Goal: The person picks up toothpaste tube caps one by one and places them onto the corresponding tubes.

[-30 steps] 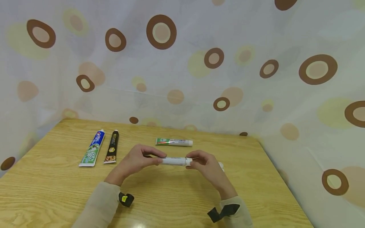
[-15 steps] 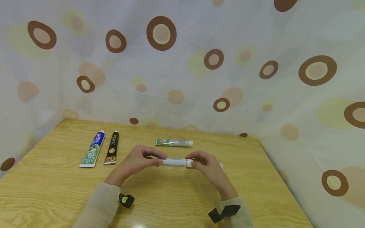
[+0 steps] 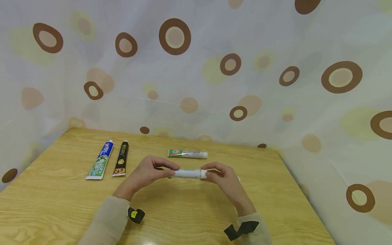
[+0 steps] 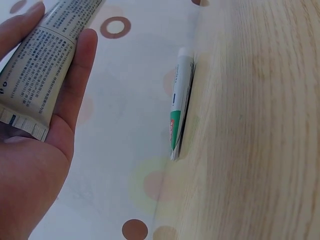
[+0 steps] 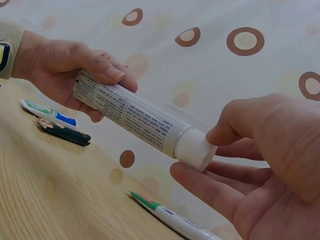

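Note:
Both hands hold a white toothpaste tube level above the wooden table. My left hand pinches its flat crimped end between thumb and fingers. At the other end, my right hand has thumb and fingertips on the white cap, which sits on the tube. Rows of small print cover the tube's side in the right wrist view. Behind the held tube lies a green-and-white toothpaste tube. A small white thing is mostly hidden behind the right hand.
On the left of the table lie a blue-and-green toothpaste tube and a black toothpaste tube, side by side with caps pointing away. A spotted white curtain stands along the back and sides.
Hardly anything differs. Both hands keep their grip at nearly the same spot, and slightly less of the small white thing shows past the right hand.

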`<act>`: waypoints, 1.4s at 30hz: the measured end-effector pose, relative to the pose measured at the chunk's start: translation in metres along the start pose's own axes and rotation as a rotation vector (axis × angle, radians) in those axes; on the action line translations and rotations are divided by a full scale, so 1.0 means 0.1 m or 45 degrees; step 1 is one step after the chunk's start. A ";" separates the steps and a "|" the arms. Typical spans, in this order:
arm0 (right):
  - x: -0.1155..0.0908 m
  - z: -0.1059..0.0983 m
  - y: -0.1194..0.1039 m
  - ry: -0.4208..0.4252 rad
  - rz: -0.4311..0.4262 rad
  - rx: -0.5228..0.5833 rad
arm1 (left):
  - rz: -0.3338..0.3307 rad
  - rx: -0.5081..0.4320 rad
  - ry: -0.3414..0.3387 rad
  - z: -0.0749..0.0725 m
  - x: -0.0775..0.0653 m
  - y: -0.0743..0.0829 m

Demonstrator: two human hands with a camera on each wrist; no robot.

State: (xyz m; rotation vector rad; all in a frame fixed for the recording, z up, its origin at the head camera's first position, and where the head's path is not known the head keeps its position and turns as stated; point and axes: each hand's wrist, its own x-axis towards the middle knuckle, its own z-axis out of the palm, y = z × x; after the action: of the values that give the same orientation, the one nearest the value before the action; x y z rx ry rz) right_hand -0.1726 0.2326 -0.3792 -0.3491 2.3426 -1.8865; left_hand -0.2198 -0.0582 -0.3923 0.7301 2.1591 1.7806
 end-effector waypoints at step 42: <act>0.02 0.01 0.06 0.049 -0.175 0.001 | 0.013 -0.050 0.002 -0.02 -0.01 0.00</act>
State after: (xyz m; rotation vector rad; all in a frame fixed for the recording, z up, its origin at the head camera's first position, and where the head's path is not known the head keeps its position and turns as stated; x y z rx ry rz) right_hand -0.1748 0.2326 -0.3848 -0.4897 2.3997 -1.9708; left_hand -0.2199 -0.0604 -0.3917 0.7321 2.1188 1.8243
